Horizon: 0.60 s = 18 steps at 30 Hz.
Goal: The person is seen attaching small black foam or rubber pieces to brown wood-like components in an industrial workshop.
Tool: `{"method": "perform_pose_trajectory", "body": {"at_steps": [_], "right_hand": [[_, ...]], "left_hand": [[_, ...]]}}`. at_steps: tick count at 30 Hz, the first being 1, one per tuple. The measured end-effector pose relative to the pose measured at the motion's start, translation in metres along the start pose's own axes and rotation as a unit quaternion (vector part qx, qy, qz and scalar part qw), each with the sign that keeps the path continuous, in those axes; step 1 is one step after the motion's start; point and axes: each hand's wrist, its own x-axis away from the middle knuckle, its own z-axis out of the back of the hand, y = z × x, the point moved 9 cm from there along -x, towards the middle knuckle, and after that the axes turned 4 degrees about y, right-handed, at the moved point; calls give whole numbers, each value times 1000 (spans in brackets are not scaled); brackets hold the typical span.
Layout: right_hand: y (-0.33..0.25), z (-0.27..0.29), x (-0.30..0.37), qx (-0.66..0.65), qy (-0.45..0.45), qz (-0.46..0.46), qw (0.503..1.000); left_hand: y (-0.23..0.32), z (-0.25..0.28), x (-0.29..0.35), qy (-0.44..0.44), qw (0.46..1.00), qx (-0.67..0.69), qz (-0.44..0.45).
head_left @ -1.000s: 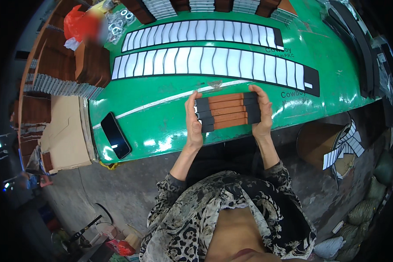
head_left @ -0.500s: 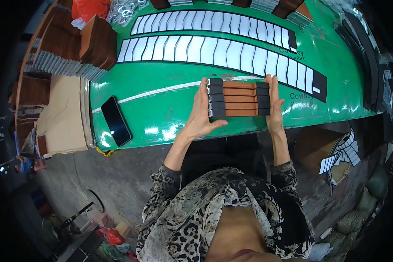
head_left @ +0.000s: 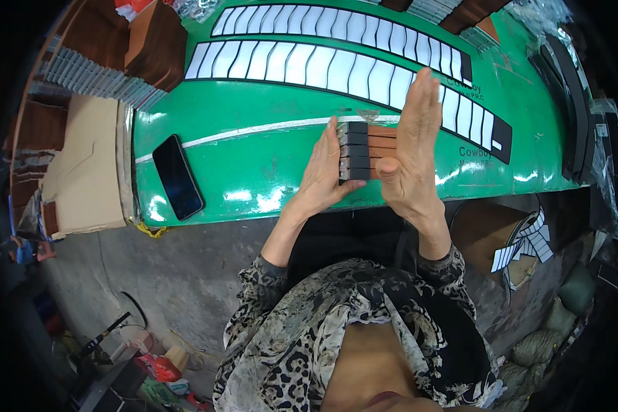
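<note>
A row of brown leather-like pieces with black bands (head_left: 354,151) stands near the front edge of the green table (head_left: 254,144). Along its left end lie the straight fingers of my left hand (head_left: 317,168), with the thumb under the near left corner, gripping it. My right hand (head_left: 417,147) is stretched flat, its fingers pointing away from me and the thumb toward the row. It hides the row's right end, so whether the palm touches it cannot be seen. Beyond the hands lies a long black strip of white wavy-edged labels (head_left: 281,63).
A second label strip (head_left: 343,26) lies farther back. At left are a black phone (head_left: 178,176), a cardboard sheet (head_left: 89,161) and stacked brown pieces (head_left: 156,44). Black strips (head_left: 563,110) lie at the right edge. Below the table, a bin (head_left: 484,233) holds label scraps.
My right hand has moved left and turned its flat palm across the row's right end, which showed before. The left hand still presses the left end. The view has shifted slightly.
</note>
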Motion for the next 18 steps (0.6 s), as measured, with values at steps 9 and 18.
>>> {"method": "perform_pose_trajectory", "body": {"at_steps": [9, 18], "right_hand": [[18, -76, 25, 68, -205, -74, 974], [12, -57, -16, 106, -79, -11, 991]], "left_hand": [[-4, -2, 0, -4, 999, -44, -10], [0, 4, -4, 4, 1000, 7, 13]]}}
